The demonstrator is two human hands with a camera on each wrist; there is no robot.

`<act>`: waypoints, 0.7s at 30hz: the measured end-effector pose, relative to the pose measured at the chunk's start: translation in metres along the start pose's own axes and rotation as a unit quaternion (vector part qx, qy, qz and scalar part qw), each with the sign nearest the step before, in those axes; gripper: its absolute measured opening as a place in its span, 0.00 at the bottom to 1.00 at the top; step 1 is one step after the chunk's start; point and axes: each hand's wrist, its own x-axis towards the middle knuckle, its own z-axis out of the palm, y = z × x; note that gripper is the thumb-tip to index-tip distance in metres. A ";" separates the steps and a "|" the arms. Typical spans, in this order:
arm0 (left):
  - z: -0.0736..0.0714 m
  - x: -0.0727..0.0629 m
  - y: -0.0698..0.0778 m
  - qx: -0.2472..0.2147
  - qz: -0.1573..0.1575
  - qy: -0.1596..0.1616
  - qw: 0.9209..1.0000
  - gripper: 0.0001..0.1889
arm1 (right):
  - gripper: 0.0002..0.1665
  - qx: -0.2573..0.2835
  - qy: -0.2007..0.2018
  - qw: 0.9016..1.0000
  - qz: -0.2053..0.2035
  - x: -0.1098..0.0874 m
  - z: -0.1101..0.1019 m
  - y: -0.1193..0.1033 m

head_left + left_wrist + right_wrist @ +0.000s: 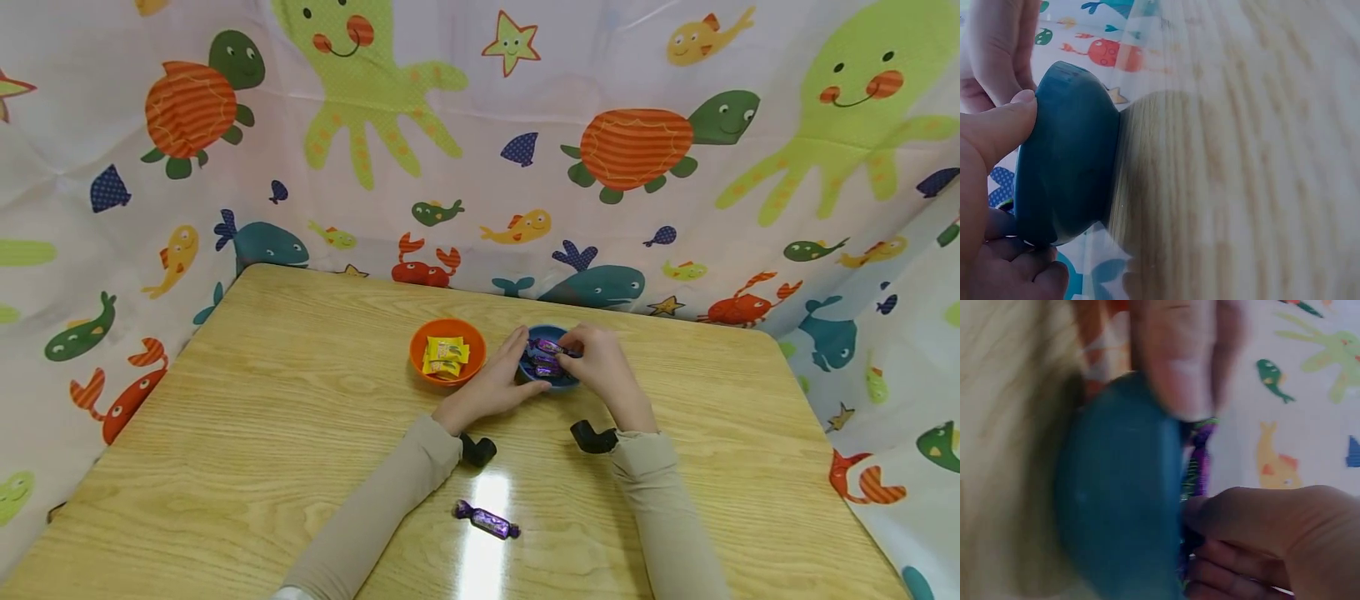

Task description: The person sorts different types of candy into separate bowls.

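Note:
My left hand (pixel 489 385) grips the side of a small blue bowl (pixel 1072 156), its thumb at the near rim and its fingers round the far side. Purple wrapped candies (pixel 545 362) lie inside the bowl. Over the bowl's right side, my right hand (pixel 606 368) reaches in, thumb and fingers pinching one purple wrapped candy (pixel 1199 464) at the rim. Another purple candy (pixel 490 522) with twisted ends lies on the table between my forearms.
An orange bowl (pixel 414 360) with several yellow packets (pixel 444 350) stands just left of my left hand. All of it is on a wooden table (pixel 285 400). A curtain (pixel 465 175) printed with sea animals hangs behind and at both sides.

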 end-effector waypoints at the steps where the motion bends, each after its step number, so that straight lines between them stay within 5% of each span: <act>1: 0.000 0.000 0.000 -0.001 0.001 0.000 1.000 0.51 | 0.09 -0.002 0.004 1.000 0.001 0.001 0.003 0.002; 13: -0.001 -0.001 0.000 -0.006 0.006 0.003 1.000 0.52 | 0.06 -0.102 -0.003 0.995 0.009 0.008 0.026 0.004; 21: 0.000 -0.001 0.002 -0.007 0.002 -0.003 1.000 0.52 | 0.04 -0.107 0.000 0.994 0.018 0.005 0.033 0.004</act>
